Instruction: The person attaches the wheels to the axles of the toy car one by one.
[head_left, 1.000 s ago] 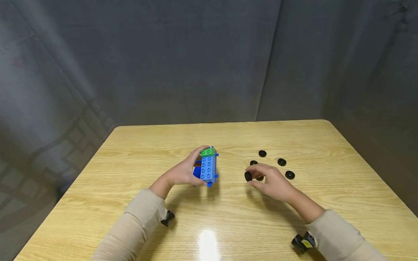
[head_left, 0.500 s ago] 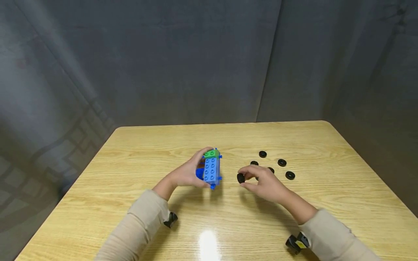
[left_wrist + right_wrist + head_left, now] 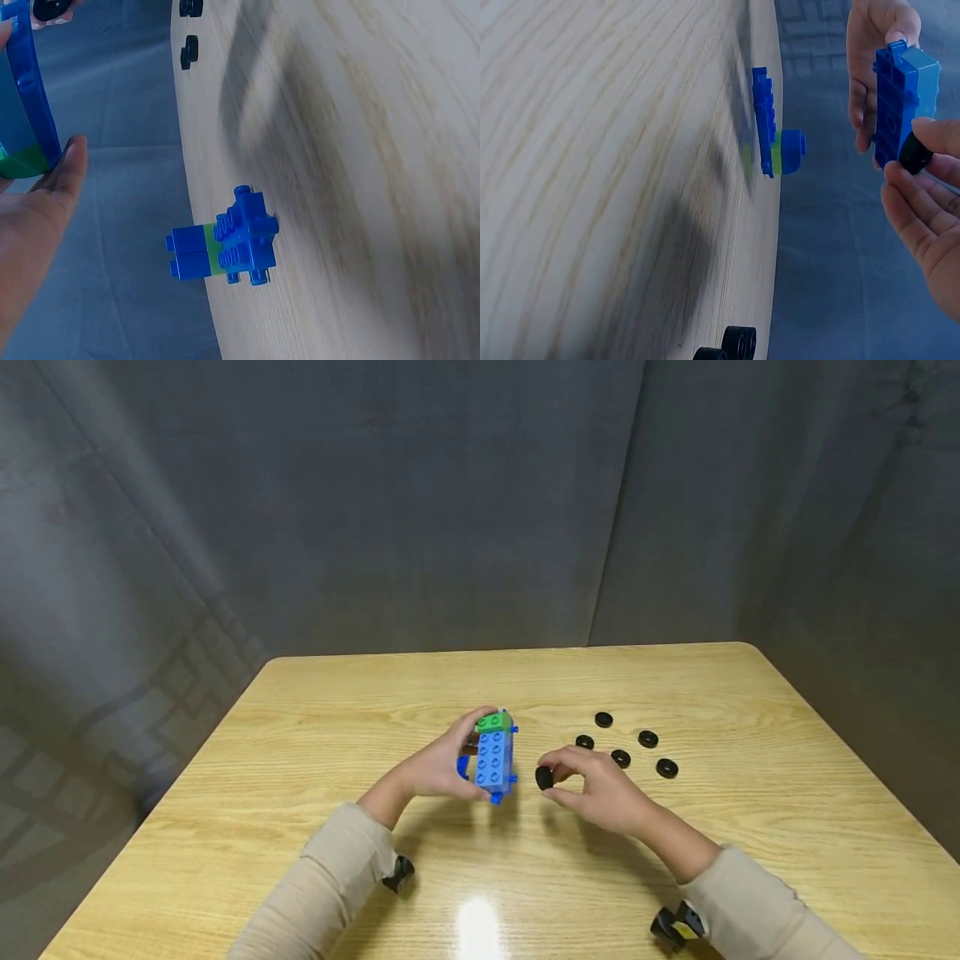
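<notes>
My left hand (image 3: 442, 766) grips a toy block car (image 3: 493, 760) by its two ends, above the table. A light blue studded brick and a green one top its dark blue base, which has small axle pegs along the side. Between thumb and fingertips, my right hand (image 3: 603, 789) pinches a black toy wheel (image 3: 544, 777), held just right of the car in the head view. From the right wrist, the wheel (image 3: 915, 154) appears close to the car's base (image 3: 894, 105); whether they touch I cannot tell.
A second blue-and-green block build (image 3: 240, 240) stands on the wooden table (image 3: 300, 710), mostly hidden behind my left hand in the head view. Several loose black wheels (image 3: 648, 739) lie beyond and right of my right hand. Grey curtains (image 3: 450, 510) hang around the table.
The car has shifted slightly right in my left hand's grip. My right hand has carried the wheel left, narrowing the gap and uncovering another wheel on the table.
</notes>
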A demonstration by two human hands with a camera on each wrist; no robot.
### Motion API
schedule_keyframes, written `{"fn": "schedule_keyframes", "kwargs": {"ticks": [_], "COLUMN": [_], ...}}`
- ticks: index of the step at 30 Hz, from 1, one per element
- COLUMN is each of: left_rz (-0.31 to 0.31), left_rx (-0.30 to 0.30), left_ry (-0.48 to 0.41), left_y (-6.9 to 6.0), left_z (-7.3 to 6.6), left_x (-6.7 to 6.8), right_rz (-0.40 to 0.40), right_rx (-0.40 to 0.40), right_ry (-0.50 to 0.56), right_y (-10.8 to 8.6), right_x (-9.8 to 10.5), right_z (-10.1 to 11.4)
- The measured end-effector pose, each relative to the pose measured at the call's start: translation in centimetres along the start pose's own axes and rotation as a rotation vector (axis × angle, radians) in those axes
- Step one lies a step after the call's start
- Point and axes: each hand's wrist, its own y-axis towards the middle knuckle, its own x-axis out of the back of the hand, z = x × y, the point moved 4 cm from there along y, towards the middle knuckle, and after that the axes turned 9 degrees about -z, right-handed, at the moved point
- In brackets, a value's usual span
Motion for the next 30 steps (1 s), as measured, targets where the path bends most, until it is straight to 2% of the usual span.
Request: {"fn": "schedule_keyframes", "kwargs": {"ticks": [2,6,13,22,30], "left_rz": [0.006,0.015,0.021,0.016,0.02], "left_rx": [0.001,-0.01,-0.025,-0.022,-0.041], "left_ry": [0.005,0.003,0.024,0.036,0.032], "left_y": [0.1,0.3,0.5,0.5,0.7], "left_z": [0.7,1.2,1.3,1.3,1.2], "left_x": [-0.1,-0.3,-0.4,-0.4,-0.5], "right_rz": [0.004,0.013,0.018,0.036,0.004], "right_rx": [-0.009,-0.015,0.002,-0.053,-0.054], "right_ry": [0.007,0.015,0.046,0.095,0.128], "right_y": [0.0,0.1,0.2,0.4,0.4], "right_x": [-0.1,-0.3,-0.7,-1.1,-1.0], "right_z": [0.1,0.1,0.0,0.0,-0.1]}}
